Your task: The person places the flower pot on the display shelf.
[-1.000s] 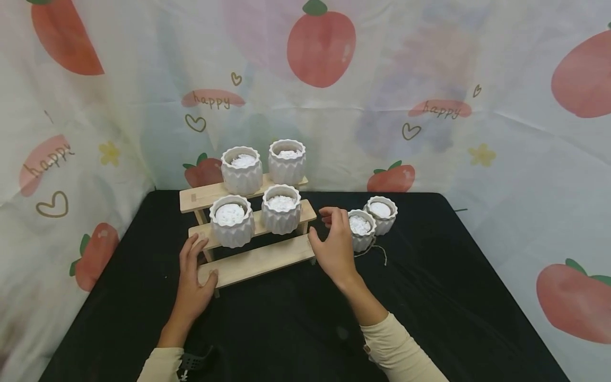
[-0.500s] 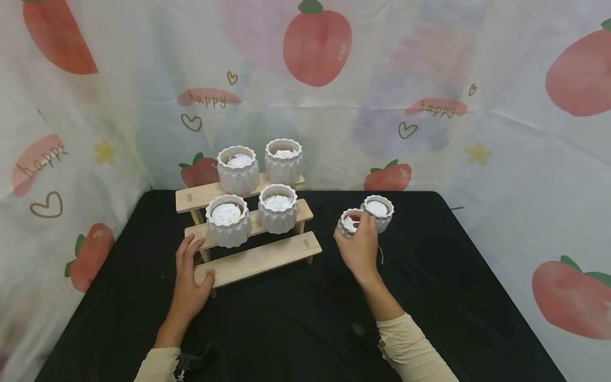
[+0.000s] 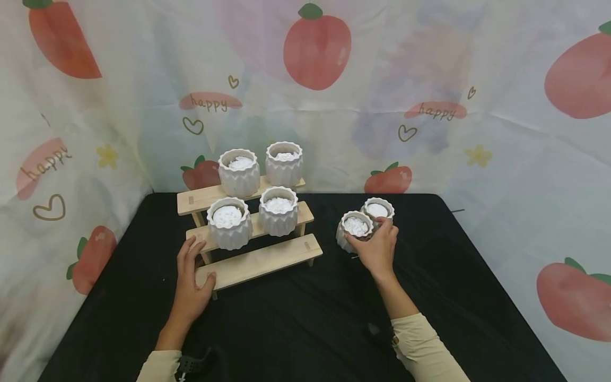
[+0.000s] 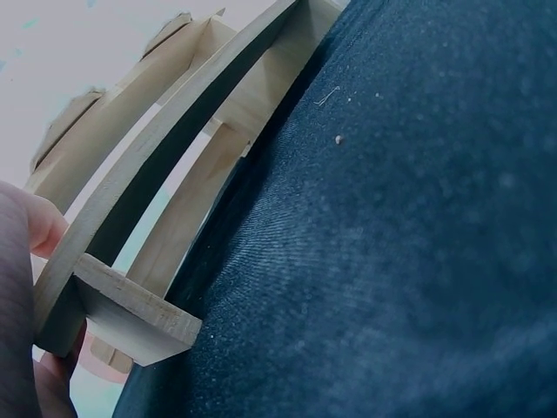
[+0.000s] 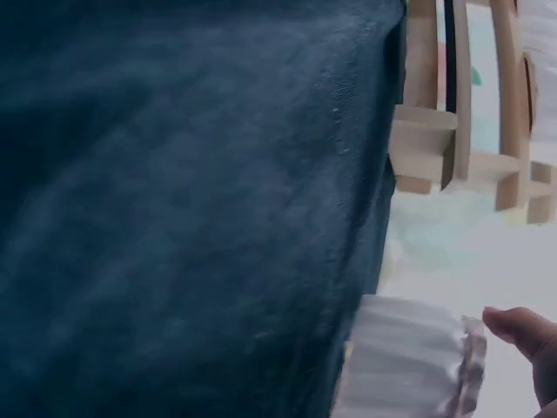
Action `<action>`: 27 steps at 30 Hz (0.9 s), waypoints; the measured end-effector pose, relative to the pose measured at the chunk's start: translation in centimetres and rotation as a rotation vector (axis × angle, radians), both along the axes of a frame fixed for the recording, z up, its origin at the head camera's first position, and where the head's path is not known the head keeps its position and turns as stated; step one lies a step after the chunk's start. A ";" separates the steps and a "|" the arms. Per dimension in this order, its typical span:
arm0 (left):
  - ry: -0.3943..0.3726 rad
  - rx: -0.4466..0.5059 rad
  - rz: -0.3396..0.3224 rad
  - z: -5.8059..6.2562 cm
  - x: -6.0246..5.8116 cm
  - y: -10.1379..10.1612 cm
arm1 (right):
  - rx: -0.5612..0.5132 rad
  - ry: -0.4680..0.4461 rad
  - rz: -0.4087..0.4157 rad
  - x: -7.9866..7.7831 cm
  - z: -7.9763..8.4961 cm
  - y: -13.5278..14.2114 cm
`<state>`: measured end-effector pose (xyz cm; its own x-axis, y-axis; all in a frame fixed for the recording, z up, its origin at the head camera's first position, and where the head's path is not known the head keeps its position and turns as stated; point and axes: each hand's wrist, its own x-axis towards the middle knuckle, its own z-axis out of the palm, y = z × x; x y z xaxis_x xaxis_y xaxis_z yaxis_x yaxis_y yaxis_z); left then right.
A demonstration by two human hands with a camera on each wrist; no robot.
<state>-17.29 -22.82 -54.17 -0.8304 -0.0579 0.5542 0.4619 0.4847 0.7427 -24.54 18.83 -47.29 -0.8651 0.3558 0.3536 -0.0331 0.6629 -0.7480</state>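
Note:
A three-tier wooden display stand [image 3: 258,262] stands left of centre, with white fluted pots on its upper two tiers. My left hand [image 3: 191,286] grips the stand's left end, thumb at the lowest board and fingers by the middle one; the left wrist view shows the board's end [image 4: 61,300] between them. On the right, a white pot [image 3: 355,225] filled with white bits stands in front of a second pot [image 3: 377,208]. My right hand [image 3: 379,246] is at the front pot's right side, thumb tip right at the rim, fingers reaching between the two pots and partly hidden.
Two pots, the left one [image 3: 229,225] and the right one [image 3: 278,212], sit on the middle tier. Two more, the left [image 3: 238,175] and the right [image 3: 284,165], are on the top tier. A black cloth [image 3: 296,329] covers the table; a printed curtain [image 3: 334,127] hangs behind.
My right hand has moved from the stand's right end to the front pot, then round to its right side. The left hand stays on the stand.

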 end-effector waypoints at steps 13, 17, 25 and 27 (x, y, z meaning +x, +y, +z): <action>-0.014 -0.004 0.011 0.2 0.1 0.2 | -0.087 -0.093 0.023 -0.7 -1.1 0.2; -0.015 -0.001 0.010 0.2 0.1 0.2 | -0.096 -0.104 0.022 -1.0 -1.2 0.0; -0.013 -0.003 0.010 0.1 0.1 0.1 | -0.111 -0.091 0.016 -1.7 -1.7 -0.2; -0.007 -0.003 0.006 0.1 0.1 0.1 | -0.115 -0.088 0.014 -1.8 -1.8 -0.3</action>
<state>-17.21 -22.74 -54.07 -0.8340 -0.0618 0.5482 0.4534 0.4895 0.7449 -26.33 18.52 -49.04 -0.8960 0.3776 0.2336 0.0274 0.5722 -0.8197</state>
